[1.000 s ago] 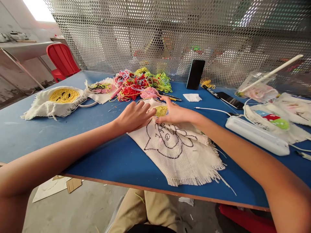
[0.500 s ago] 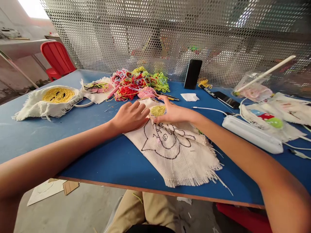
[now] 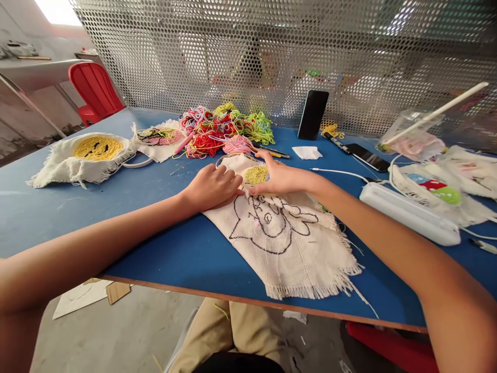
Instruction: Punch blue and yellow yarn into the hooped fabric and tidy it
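Note:
A cream embroidery cloth [image 3: 306, 264] with frayed edges lies at the table's front, bearing a dark-outlined cartoon figure and a yellow stitched patch [image 3: 256, 175]. My left hand [image 3: 213, 187] rests on the cloth's left side, its fingers curled over the cloth beside the patch. From the right, my right hand [image 3: 281, 175] lies on the cloth, thumb and forefinger spread apart around the patch; its other fingers are hidden. Part of a hoop's rim shows at the cloth's far edge. No needle can be made out.
Behind the cloth lies a heap of coloured yarn [image 3: 217, 129]. A yellow smiley embroidery [image 3: 98, 148] is at left. To the right are a standing phone [image 3: 312, 115], a flat phone [image 3: 368, 157], a white lamp-like bar [image 3: 409, 213] and a plastic bag [image 3: 415, 137]. A perforated metal panel [image 3: 155, 62] rises behind.
The view has shifted slightly, so everything sits a little further right. Both hands keep nearly the same places on the cloth.

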`<action>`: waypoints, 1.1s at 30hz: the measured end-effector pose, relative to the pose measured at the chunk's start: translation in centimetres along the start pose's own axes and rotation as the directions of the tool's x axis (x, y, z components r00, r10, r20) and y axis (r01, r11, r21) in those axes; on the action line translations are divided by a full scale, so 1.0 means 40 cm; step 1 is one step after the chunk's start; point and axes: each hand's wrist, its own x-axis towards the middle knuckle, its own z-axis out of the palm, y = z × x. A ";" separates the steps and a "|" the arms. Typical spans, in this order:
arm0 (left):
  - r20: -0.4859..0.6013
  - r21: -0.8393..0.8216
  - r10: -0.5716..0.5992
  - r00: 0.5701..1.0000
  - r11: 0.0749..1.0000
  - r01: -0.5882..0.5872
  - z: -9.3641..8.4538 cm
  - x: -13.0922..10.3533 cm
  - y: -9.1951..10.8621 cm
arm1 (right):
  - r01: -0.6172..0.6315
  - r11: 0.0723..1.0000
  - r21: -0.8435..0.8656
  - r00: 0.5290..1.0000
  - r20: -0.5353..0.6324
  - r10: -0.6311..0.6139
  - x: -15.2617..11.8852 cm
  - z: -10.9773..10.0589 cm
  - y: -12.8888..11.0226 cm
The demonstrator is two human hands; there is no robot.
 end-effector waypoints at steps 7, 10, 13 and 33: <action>-0.015 0.049 0.000 1.000 0.999 0.001 -0.014 0.007 0.011 | -0.001 1.000 0.023 1.000 0.009 0.000 0.003 -0.001 0.002; -0.010 0.064 0.005 1.000 0.998 -0.004 -0.024 0.008 0.012 | 0.002 1.000 0.019 1.000 0.003 -0.002 0.005 0.000 0.007; 0.016 0.059 -0.030 0.999 0.998 0.029 -0.021 0.008 0.015 | 0.002 1.000 0.008 1.000 -0.002 -0.002 0.004 0.000 0.006; 0.070 -0.055 -0.027 0.997 0.998 0.030 -0.014 0.012 0.012 | -0.005 1.000 0.017 1.000 -0.003 0.005 0.008 0.001 0.006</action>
